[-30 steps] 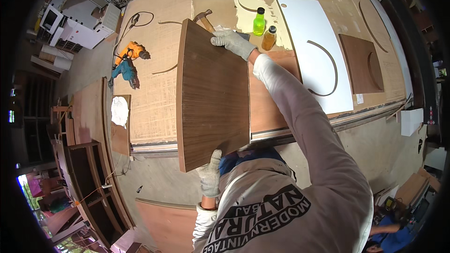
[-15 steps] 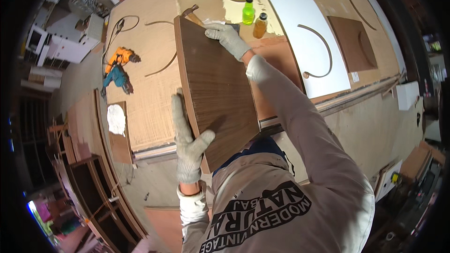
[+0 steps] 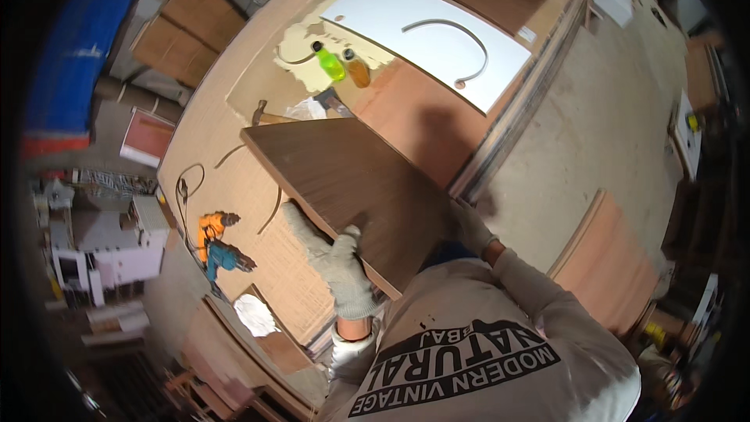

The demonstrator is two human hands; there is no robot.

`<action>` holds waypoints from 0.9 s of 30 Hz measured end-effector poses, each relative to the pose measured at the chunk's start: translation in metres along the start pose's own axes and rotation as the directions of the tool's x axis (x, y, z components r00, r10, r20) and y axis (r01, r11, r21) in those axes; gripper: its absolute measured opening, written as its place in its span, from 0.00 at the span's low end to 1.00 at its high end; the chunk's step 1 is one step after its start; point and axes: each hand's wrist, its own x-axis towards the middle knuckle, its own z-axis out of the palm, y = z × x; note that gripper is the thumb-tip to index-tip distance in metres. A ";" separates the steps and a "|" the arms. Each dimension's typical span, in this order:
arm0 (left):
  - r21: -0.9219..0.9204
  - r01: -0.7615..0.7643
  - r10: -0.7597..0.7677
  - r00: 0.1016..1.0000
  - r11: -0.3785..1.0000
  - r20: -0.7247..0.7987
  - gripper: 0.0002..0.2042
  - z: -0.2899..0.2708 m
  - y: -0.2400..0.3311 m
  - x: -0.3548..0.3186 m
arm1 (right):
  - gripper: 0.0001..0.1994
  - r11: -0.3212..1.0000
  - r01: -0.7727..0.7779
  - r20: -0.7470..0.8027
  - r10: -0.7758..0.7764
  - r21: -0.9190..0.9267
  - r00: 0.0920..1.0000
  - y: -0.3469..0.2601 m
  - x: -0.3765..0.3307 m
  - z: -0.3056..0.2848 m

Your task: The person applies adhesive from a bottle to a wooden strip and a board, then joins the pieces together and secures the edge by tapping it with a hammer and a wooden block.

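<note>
A dark brown wood-grain panel (image 3: 351, 187) with a lighter edge band is held tilted in front of my body, over the near side of the workbench. My left hand (image 3: 337, 270), in a grey knit glove, grips its left edge, thumb on the top face and fingers along the side. At the right edge, in shadow, my gloved right hand (image 3: 473, 230) holds the panel, its fingers partly hidden. A hammer (image 3: 269, 118) lies just past the panel's far end, beside a crumpled white wrapper (image 3: 306, 109) and a dark flat-bladed tool (image 3: 334, 101).
On the workbench (image 3: 305, 305) are an orange drill (image 3: 212, 230), a teal drill (image 3: 228, 258), a green bottle (image 3: 330, 65) and an amber bottle (image 3: 356, 70). A white panel (image 3: 383, 12) with a curved strip (image 3: 480, 43) lies beyond. Reddish boards (image 3: 605, 250) lean at right.
My right hand has left the panel's far end near the hammer and come back to its right edge. The view has turned, and the panel lies at a different slant.
</note>
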 end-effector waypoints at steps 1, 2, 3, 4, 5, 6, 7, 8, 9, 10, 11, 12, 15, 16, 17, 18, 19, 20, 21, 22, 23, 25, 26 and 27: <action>-0.039 0.057 -0.057 0.998 0.998 0.004 0.48 0.004 0.005 0.005 | 0.26 0.994 0.058 0.154 -0.072 0.092 0.985 0.007 0.007 -0.005; -0.075 0.120 -0.120 0.993 0.990 0.001 0.48 0.007 0.004 0.012 | 0.25 0.996 -0.019 0.136 0.008 0.082 0.991 0.003 0.004 0.001; -0.112 0.123 -0.130 0.990 0.986 -0.059 0.47 0.007 -0.003 0.018 | 0.24 0.992 -0.099 0.120 0.089 0.075 0.989 -0.007 -0.004 0.016; -0.203 0.189 -0.211 0.973 0.961 -0.096 0.40 0.006 -0.007 0.023 | 0.23 0.983 -0.170 0.111 0.162 0.070 0.981 -0.013 -0.007 0.027; -0.196 0.227 -0.238 0.971 0.954 -0.035 0.33 0.004 -0.008 0.030 | 0.24 0.981 -0.175 0.044 0.172 0.087 0.984 -0.011 -0.005 0.031; -0.186 0.264 -0.265 0.964 0.946 0.020 0.27 0.002 -0.010 0.038 | 0.24 0.978 -0.184 -0.020 0.187 0.102 0.982 -0.007 0.001 0.034; -0.148 0.305 -0.305 0.952 0.941 0.029 0.27 -0.001 -0.011 0.042 | 0.24 0.974 -0.203 -0.069 0.211 0.105 0.975 -0.004 0.007 0.033; -0.111 0.339 -0.338 0.941 0.934 0.030 0.27 -0.004 -0.011 0.047 | 0.25 0.986 -0.143 -0.005 0.144 0.081 0.990 0.005 0.018 0.025; -0.069 0.370 -0.369 0.929 0.926 0.031 0.27 -0.004 -0.010 0.051 | 0.26 0.995 -0.079 0.060 0.076 0.064 0.995 0.022 0.033 0.013; -0.060 0.351 -0.350 0.936 0.935 0.018 0.26 -0.006 -0.011 0.055 | 0.27 0.999 -0.022 0.131 0.017 0.039 0.991 0.023 0.037 0.013; -0.051 0.331 -0.331 0.943 0.942 0.004 0.26 -0.007 -0.012 0.059 | 0.27 0.998 -0.034 0.151 0.024 0.062 0.988 0.025 0.041 0.015; -0.042 0.311 -0.312 0.950 0.949 -0.011 0.25 -0.005 -0.010 0.062 | 0.27 0.995 -0.046 0.171 0.031 0.084 0.985 0.026 0.046 0.019; 0.003 0.250 -0.250 0.968 0.968 -0.008 0.18 -0.005 -0.009 0.083 | 0.28 0.969 -0.182 0.040 0.178 0.164 0.983 -0.026 0.019 0.064; 0.006 0.249 -0.249 0.968 0.968 0.005 0.18 -0.002 -0.007 0.088 | 0.28 0.952 -0.232 -0.032 0.243 0.199 0.970 -0.044 0.011 0.074; -0.015 0.227 -0.227 0.974 0.974 -0.009 0.17 0.012 0.000 0.086 | 0.27 0.951 -0.241 -0.032 0.252 0.195 0.967 -0.043 0.017 0.073; -0.008 0.236 -0.236 0.972 0.972 -0.009 0.16 0.011 -0.001 0.094 | 0.26 0.949 -0.250 -0.032 0.260 0.192 0.965 -0.039 0.026 0.073; -0.001 0.256 -0.256 0.967 0.967 -0.012 0.15 0.012 0.000 0.100 | 0.25 0.946 -0.265 -0.039 0.277 0.187 0.960 -0.035 0.033 0.070; 0.006 0.275 -0.275 0.961 0.961 -0.015 0.14 0.016 0.000 0.103 | 0.23 0.938 -0.282 0.007 0.287 0.199 0.958 -0.031 0.039 0.066; 0.006 0.206 -0.206 0.978 0.978 -0.038 0.12 0.020 0.000 0.099 | 0.22 0.930 -0.299 0.054 0.295 0.212 0.954 -0.027 0.045 0.063; 0.051 0.245 -0.242 0.968 0.968 -0.064 0.12 0.020 -0.001 0.102 | 0.21 0.922 -0.320 0.099 0.305 0.219 0.947 -0.027 0.047 0.062; 0.096 0.284 -0.275 0.957 0.954 -0.092 0.11 0.017 -0.002 0.108 | 0.18 0.922 -0.329 0.126 0.308 0.205 0.943 -0.028 0.049 0.061; 0.149 0.379 -0.362 0.923 0.913 -0.131 0.25 0.020 0.004 0.116 | 0.18 0.889 -0.397 0.093 0.386 0.228 0.918 -0.033 0.054 0.061; 0.133 0.369 -0.354 0.927 0.920 -0.124 0.25 0.025 0.009 0.115 | 0.18 0.872 -0.429 0.084 0.421 0.235 0.903 -0.037 0.057 0.063; 0.117 0.358 -0.345 0.931 0.926 -0.118 0.26 0.034 0.011 0.110 | 0.19 0.870 -0.421 0.124 0.403 0.257 0.907 -0.034 0.059 0.058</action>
